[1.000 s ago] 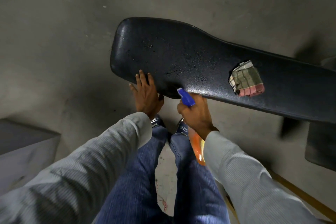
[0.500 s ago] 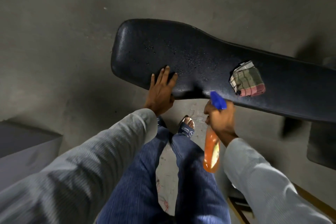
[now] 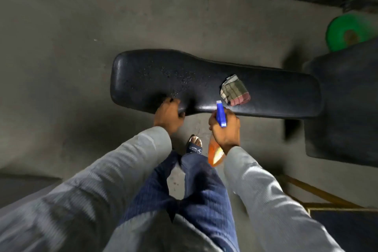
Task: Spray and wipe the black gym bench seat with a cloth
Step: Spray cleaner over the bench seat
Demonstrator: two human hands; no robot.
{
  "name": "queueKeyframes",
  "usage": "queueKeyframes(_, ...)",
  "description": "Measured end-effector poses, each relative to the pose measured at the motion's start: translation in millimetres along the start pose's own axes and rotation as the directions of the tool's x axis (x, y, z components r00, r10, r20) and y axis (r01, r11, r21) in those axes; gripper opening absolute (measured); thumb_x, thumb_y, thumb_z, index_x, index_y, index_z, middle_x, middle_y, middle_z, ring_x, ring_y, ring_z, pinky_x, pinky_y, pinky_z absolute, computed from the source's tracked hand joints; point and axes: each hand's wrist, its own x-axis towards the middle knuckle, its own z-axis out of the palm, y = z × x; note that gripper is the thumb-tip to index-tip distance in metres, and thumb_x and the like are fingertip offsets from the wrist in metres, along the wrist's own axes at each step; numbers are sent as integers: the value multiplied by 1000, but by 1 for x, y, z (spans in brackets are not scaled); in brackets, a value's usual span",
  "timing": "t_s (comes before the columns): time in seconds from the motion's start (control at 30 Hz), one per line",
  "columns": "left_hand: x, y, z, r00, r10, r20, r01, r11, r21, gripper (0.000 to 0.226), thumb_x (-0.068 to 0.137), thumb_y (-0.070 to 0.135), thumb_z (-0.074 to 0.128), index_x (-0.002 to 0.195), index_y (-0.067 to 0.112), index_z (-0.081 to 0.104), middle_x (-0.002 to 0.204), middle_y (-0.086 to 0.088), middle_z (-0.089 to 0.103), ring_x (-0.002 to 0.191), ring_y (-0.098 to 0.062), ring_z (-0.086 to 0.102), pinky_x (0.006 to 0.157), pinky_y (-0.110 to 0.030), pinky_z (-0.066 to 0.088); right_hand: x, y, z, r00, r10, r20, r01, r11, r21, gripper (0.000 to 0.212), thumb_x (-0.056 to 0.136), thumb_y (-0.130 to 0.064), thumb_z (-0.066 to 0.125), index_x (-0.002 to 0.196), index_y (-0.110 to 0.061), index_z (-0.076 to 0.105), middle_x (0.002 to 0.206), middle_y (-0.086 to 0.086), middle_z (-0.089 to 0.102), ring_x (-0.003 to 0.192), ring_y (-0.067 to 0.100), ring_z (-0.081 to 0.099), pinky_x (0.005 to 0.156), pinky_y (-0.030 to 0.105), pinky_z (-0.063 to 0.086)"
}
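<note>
My left hand [image 3: 168, 113] grips the near edge of the wet bench seat [image 3: 155, 75], fingers curled over it. My right hand [image 3: 225, 127] is wrapped around the spray bottle [image 3: 214, 152]. Folded cloth [image 3: 235, 91] lies near the seat's near edge.

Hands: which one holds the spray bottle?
The right hand grips the orange spray bottle; the left hand only grips the bench seat edge.

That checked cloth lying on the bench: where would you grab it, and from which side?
Probably from above, pinching the raised folded bulk of the cloth, since it lies bunched on the flat bench seat with nothing on top. The left hand is the free one; the right hand holds the spray bottle.
</note>
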Motion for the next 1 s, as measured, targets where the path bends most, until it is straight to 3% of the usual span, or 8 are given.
queueKeyframes(0.13,-19,39,-33,1000,19,-6,-20,994,-109,50,95,27,72,143,18,60,145,-15,59,130,-39,61,105,-48,54,-25,-40,-32,991,-23,-129,27,999,29,17,84,-35,69,89,-18,69,85,2,73,83,28,71,81,36,58)
queueKeyframes(0.2,-26,52,-49,999,31,-24,-34,990,-137,50,94,27,73,142,19,60,145,-14,60,131,-38,61,107,-50,54,-36,-48,-43,988,-24,-155,25,1000,2,14,91,-25,79,100,-18,70,90,5,73,88,33,70,85,39,58)
queueKeyframes(0.33,-37,76,-76,997,79,-26,-82,984,-157,48,93,29,73,139,20,62,139,-11,66,126,-36,65,103,-48,56,-57,-57,-66,989,-29,-142,-5,973,-231,34,95,-41,79,113,-14,68,104,14,76,99,42,71,84,42,53)
queueKeyframes(0.43,-45,89,-87,995,101,16,-97,983,-153,46,94,30,74,138,23,63,134,-7,71,122,-33,67,101,-44,57,-69,-62,-79,971,-30,-237,-41,956,-290,39,95,-50,77,111,-16,68,107,12,75,100,41,72,79,37,47)
queueKeyframes(0.67,-54,135,-90,981,183,64,-175,978,-118,40,95,30,74,134,24,67,127,-4,74,119,-29,69,101,-41,58,-76,-57,-115,935,3,-354,-81,975,-206,36,93,-49,78,109,-19,68,104,8,74,96,36,73,80,36,51)
queueKeyframes(0.87,-67,198,-55,949,287,128,-280,958,-67,31,90,28,74,121,28,72,120,-5,77,111,-32,73,93,-41,62,-92,-19,-157,902,88,-423,-145,984,-105,35,94,-53,75,105,-22,64,94,-1,65,90,33,70,77,33,45)
queueKeyframes(1.0,-87,249,-18,911,365,192,-358,931,-72,33,92,23,76,124,23,71,119,-7,74,115,-33,70,97,-40,59,-107,12,-202,861,175,-477,-233,970,-64,30,97,-49,74,105,-22,62,94,-2,59,85,27,58,79,31,39)
